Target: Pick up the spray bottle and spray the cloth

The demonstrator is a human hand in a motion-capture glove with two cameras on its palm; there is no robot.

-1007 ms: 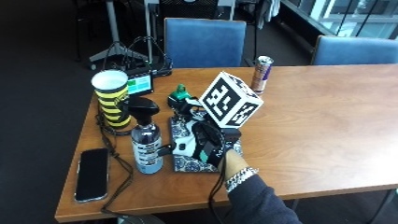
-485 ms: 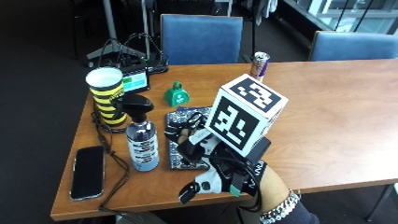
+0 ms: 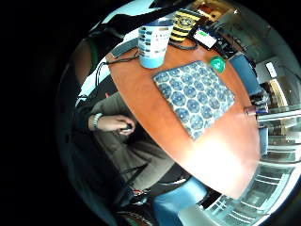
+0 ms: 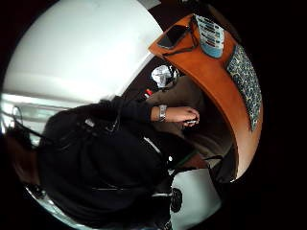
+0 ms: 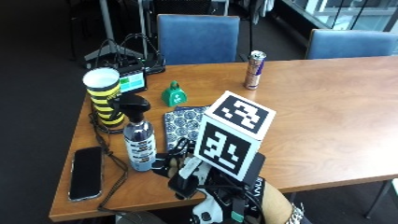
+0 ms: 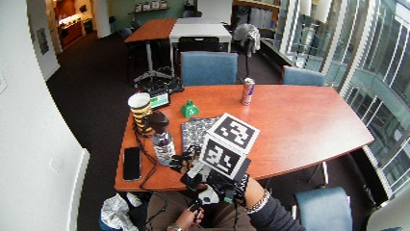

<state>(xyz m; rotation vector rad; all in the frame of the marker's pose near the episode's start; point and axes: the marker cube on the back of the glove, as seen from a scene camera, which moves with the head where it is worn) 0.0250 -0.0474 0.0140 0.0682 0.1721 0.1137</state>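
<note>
I judge nothing done yet: the spray bottle (image 5: pixel 138 135) stands untouched on the surface (image 5: pixel 323 107), just beside the cloth (image 5: pixel 183 122). My right hand (image 5: pixel 214 186) hovers near its base; I cannot tell its fingers' state.

Both outside views look down over my shoulder across the tabletop (image 5: pixel 323 116), one near, one wider. My palm cameras face the cloth (image 3: pixel 195 96) and my lap from above.
</note>
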